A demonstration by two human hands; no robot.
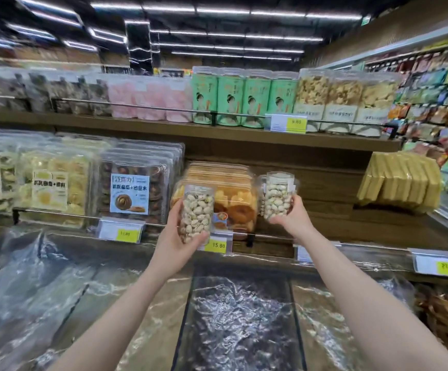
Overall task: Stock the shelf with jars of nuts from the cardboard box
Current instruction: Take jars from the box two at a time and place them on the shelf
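1. The left hand (176, 238) is wrapped around a clear jar of pistachios (196, 211), fingers curled under its base and thumb along its side, holding it upright and slightly tilted.
2. The right hand (295, 214) grips a second clear pistachio jar (277, 195) from the lower right side, fingers closed on it, the jar upright.
3. Both jars are raised in front of the middle wooden shelf (324, 183), the right one at the edge of a bare stretch of that shelf.
4. Between the two jars, on the shelf, stands a clear tub of orange dried fruit (233, 202).
5. Left of it sit flat packs of ring-shaped pastries (130, 188); far right is a stack of yellow packets (399, 180).
6. Yellow price tags (219, 245) hang along the shelf's front rail.
7. The shelf above holds green canisters (243, 100) and clear tubs of pale chips (344, 100).
8. Below the arms lie bins covered in clear plastic film (233, 317).
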